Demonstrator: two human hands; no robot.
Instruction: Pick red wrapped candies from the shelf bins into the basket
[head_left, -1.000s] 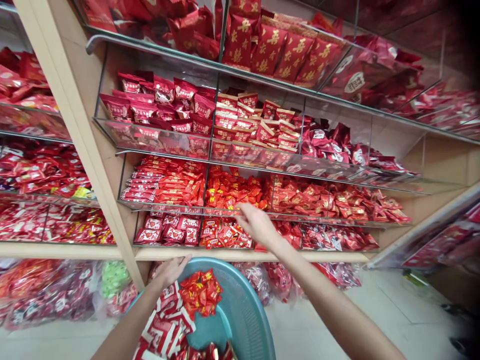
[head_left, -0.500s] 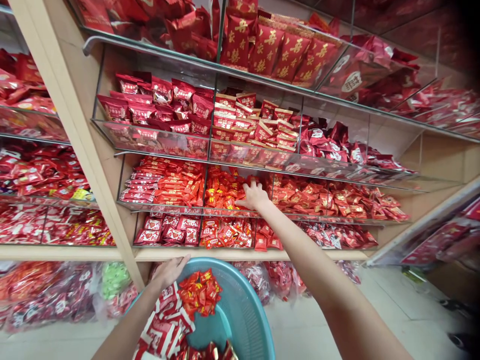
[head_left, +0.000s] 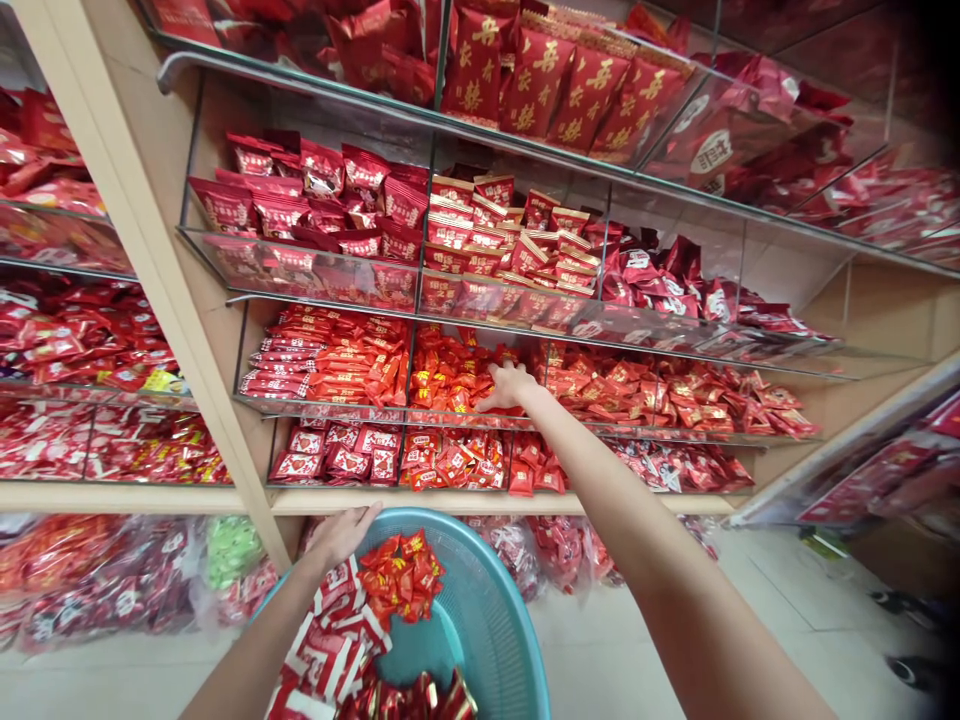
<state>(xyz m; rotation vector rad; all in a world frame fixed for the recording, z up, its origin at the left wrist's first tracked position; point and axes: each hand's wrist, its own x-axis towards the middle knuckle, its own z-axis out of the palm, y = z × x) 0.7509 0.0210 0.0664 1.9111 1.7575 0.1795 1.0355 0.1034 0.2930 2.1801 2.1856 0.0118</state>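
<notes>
My left hand [head_left: 343, 535] grips the rim of a teal plastic basket [head_left: 499, 600] at its upper left. Inside the basket lie a heap of orange-red wrapped candies [head_left: 405, 578], white-and-red packets [head_left: 334, 640] and dark red shiny wrapped pieces [head_left: 427, 697]. My right hand [head_left: 510, 387] reaches into a clear shelf compartment, fingers apart, touching the red-orange wrapped candies [head_left: 448, 375] there. Its fingertips are partly hidden among the candies, and I see nothing held in it.
Clear-fronted shelves [head_left: 510, 317] hold several kinds of red packets above and beside my right hand. A wooden upright [head_left: 142, 250] divides the shelving at left. Below the bottom ledge, bagged candies [head_left: 112, 580] lie on the tiled floor [head_left: 615, 660].
The view has tilted slightly. My right hand stays in the same compartment, with its fingers shifted a little. My left hand remains on the basket rim.
</notes>
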